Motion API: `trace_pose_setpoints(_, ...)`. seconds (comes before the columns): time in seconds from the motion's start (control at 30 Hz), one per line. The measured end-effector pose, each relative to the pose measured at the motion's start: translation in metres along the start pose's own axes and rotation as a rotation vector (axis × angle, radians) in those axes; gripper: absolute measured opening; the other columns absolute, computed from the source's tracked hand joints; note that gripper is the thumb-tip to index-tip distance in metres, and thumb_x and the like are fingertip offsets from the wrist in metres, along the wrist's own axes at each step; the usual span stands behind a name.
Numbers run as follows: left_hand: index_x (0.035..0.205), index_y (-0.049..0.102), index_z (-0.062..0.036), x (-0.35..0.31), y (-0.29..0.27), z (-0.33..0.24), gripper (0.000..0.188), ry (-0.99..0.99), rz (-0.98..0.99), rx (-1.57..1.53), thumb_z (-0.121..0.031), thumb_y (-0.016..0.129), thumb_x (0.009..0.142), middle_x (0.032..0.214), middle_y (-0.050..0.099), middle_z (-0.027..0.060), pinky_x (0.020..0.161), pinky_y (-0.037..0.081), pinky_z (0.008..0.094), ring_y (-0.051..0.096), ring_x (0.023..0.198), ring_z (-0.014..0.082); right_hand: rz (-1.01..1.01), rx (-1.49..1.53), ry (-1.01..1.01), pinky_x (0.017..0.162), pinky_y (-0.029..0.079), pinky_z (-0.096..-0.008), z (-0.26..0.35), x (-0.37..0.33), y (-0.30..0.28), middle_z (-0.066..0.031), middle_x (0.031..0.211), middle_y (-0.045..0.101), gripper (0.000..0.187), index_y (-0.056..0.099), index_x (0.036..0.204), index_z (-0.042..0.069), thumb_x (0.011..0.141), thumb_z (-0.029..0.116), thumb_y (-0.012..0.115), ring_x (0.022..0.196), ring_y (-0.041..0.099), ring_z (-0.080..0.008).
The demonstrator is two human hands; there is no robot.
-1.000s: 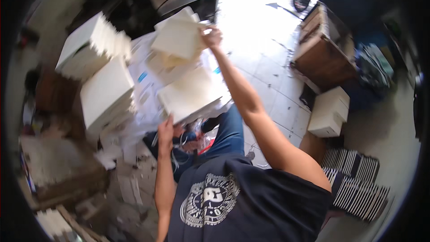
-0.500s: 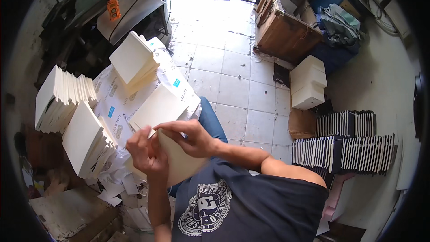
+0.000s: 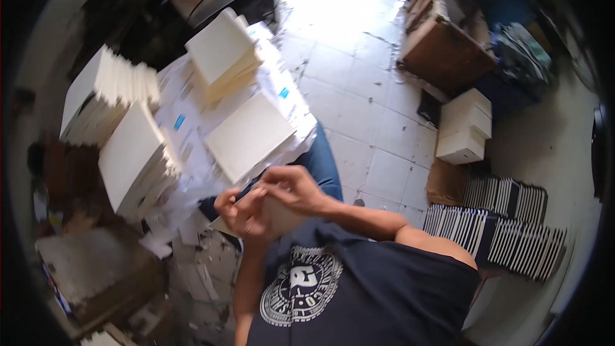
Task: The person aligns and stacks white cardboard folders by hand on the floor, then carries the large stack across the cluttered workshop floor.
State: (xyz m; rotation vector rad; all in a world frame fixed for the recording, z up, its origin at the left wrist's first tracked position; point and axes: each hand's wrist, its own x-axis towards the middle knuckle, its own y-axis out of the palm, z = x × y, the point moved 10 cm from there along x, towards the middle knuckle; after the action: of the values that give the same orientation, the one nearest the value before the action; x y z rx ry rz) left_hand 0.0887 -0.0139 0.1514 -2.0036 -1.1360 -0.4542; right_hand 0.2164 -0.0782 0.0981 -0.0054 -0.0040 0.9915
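Observation:
Against my lap stands a cream block of pages, partly covered by my hands. My left hand is closed at its upper edge, fingers bent. Alongside it my right hand pinches at the same edge, its fingertips meeting the left ones. Motion blurs the fingertips, so any small item between them cannot be made out. Just beyond my hands another cream page block lies flat on the white printed wrapping sheet. A taller pile of cream blocks rises behind it.
Two leaning stacks of page blocks, one at the far left and one nearer, flank the work surface. On the right are rows of dark-covered books, white boxes and a wooden crate. Paper scraps lie lower left.
My view has shifted, so the surroundings sit further right and higher. Both hands have drawn closer to my body with the page block, uncovering the flat block beyond them.

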Motion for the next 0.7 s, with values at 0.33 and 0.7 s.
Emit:
trace_pose_setpoints(0.33, 0.086, 0.073, -0.0122, -0.154, 0.032, 0.109, 0.016, -0.308, 0.922, 0.137, -0.026, 0.076, 0.079, 0.100, 0.068, 0.0020, 0.089, 0.036, 0.0403, 0.059, 0.102, 0.0223, -0.291, -0.231, -0.623, 0.077, 0.050, -0.0305, 0.144, -0.037, -0.208, -0.0093, 0.082, 0.065, 0.019, 0.061, 0.092, -0.003, 0.080, 0.006, 0.073, 0.078, 0.061, -0.0154)
trace_pose_setpoints(0.7, 0.101, 0.069, 0.0037, 0.010, 0.025, 0.158, 0.041, -0.756, 0.026, -0.373, -0.037, 0.065, 0.095, 0.082, 0.067, 0.0027, 0.065, 0.044, 0.0262, 0.050, 0.062, 0.0082, -0.314, -0.296, -0.132, 0.069, 0.049, -0.0218, -0.025, 0.098, -0.109, -0.0062, 0.082, 0.071, 0.014, 0.069, 0.093, -0.002, 0.090, 0.011, 0.070, 0.074, 0.063, -0.0061)
